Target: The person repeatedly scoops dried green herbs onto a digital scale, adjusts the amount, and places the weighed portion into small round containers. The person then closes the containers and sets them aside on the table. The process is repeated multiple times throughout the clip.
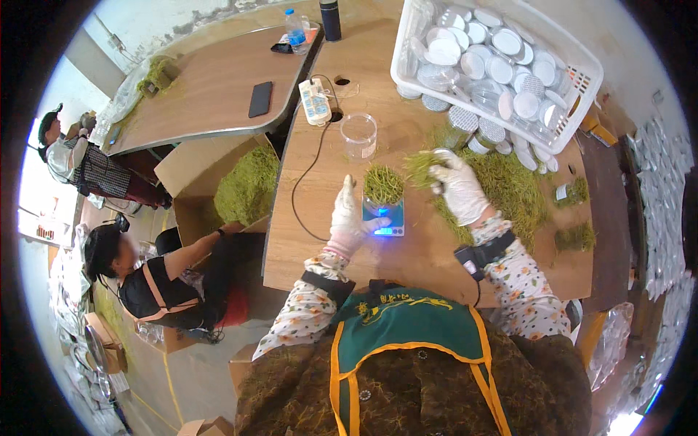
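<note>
My left hand (347,219), in a white glove, lies beside a small blue-lit digital scale (393,227), its fingers stretched out and nothing in it. On the scale stands a round heap of dried green stems (384,183); its container is mostly hidden. My right hand (461,190), also gloved, is closed on a tuft of dried green stems (418,168) just right of that heap. Beneath and beyond this hand spreads a loose pile of the same stems (518,187). An uncovered clear plastic jar (358,138) stands behind the scale.
A white crate (502,120) of clear jars and silvery lids fills the far right. Filled jars (571,190) stand at the right edge. A power strip (315,102) trails a cable leftward. At left, one person (163,280) sits by a carton of stems (247,185); another stands farther back.
</note>
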Available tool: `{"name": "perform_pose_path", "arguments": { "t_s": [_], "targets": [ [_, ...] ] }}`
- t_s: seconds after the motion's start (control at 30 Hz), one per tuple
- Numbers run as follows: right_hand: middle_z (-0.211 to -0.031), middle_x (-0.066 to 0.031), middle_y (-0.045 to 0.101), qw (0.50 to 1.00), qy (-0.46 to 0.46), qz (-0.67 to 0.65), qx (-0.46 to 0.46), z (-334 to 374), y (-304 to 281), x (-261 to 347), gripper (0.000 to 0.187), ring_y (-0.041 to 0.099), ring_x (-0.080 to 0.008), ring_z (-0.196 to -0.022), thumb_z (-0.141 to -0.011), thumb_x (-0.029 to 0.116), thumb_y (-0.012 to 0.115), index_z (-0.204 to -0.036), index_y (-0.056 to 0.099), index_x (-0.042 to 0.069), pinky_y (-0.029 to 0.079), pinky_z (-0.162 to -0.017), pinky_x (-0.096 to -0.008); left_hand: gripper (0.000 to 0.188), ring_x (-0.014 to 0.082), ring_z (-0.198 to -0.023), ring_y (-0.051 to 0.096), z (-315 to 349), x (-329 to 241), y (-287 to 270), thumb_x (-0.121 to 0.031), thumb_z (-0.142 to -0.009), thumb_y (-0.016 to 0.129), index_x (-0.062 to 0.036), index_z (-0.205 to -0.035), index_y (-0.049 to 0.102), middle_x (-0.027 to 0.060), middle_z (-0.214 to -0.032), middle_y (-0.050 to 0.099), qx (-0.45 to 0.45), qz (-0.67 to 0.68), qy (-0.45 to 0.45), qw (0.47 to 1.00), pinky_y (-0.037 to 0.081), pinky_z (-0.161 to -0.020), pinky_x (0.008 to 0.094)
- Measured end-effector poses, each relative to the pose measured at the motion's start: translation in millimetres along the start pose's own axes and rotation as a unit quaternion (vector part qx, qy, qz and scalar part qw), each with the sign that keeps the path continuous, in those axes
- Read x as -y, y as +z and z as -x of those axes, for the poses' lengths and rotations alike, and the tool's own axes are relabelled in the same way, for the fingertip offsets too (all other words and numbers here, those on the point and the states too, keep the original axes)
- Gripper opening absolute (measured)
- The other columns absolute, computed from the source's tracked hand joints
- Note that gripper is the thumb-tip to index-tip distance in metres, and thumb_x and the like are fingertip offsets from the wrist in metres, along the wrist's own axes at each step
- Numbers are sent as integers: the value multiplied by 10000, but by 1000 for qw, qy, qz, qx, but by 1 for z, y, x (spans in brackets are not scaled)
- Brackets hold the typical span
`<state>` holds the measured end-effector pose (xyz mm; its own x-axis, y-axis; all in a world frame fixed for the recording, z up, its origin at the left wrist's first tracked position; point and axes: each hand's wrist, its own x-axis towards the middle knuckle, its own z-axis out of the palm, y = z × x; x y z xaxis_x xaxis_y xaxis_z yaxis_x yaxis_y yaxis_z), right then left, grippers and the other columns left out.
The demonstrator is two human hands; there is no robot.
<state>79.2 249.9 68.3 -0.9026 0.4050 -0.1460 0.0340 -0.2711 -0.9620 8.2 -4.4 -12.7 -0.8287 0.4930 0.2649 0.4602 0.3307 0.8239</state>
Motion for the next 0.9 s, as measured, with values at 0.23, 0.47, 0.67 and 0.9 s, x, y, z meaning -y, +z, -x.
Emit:
{"name": "perform_pose_path", "arguments": {
  "t_s": [0.23, 0.47, 0.67, 0.9],
  "targets": [
    [-936, -68, 645, 682, -408, 593, 124, -6, 57, -4, 229, 664, -261, -873, -913, 156, 581, -1110, 694, 125, 560, -727, -364, 1262, 332, -1332, 489, -22, -7, 23, -334, -632, 930, 41, -1550, 150, 227, -1469, 457, 0, 76, -19, 997, 419, -1100, 403],
    [-844, -112, 729, 562, -308, 730, 236, -12, 87, 5, 143, 729, -298, -796, -827, 171, 625, -870, 732, 88, 591, -666, -410, 1224, 323, -1288, 543, -27, -11, 21, -263, -685, 905, 26, -1564, 105, 239, -1444, 480, 32, 218, -4, 975, 470, -1060, 406],
    [-827, -188, 726, 571, -224, 748, 253, -26, 102, -13, 179, 721, -366, -767, -790, 170, 648, -857, 748, 38, 576, -664, -468, 1229, 326, -1303, 530, -29, -18, 14, -240, -656, 904, 33, -1561, 118, 247, -1461, 468, 31, 98, 29, 994, 462, -1066, 397],
    [-835, -206, 715, 586, -202, 736, 271, -25, 106, -5, 197, 713, -374, -791, -813, 168, 620, -868, 731, 15, 568, -691, -473, 1204, 355, -1262, 560, -33, -24, 2, -292, -660, 908, 22, -1554, 165, 243, -1413, 510, 47, 24, 40, 998, 482, -1031, 419]
  ]
}}
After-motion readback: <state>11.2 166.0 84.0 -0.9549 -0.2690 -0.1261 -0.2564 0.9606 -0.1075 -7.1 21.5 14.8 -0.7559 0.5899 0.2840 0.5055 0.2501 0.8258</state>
